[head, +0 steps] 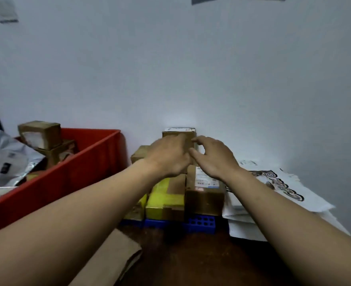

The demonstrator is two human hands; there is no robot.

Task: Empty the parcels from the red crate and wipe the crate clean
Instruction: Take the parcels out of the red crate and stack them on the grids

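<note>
Left hand (pixel 168 157), right hand (pixel 213 157) at one box (pixel 188 133); red crate (pixel 83 172): two boxes (pixel 39 134).

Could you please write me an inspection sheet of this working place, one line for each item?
Surface: dark floor; a blue grid pallet lies under the stacked parcels.
Job's things: red crate at the left, not yet empty; cardboard boxes and grey mailers are in it. No wiping cloth seen.
Clutter: brown paper on the floor; white printed bags right of the stack.
Grippers: left hand on the top box; right hand with curved fingers at its right edge; grip unclear.
Cables: nothing seen.
Surroundings: pale wall just behind the stack.
</note>
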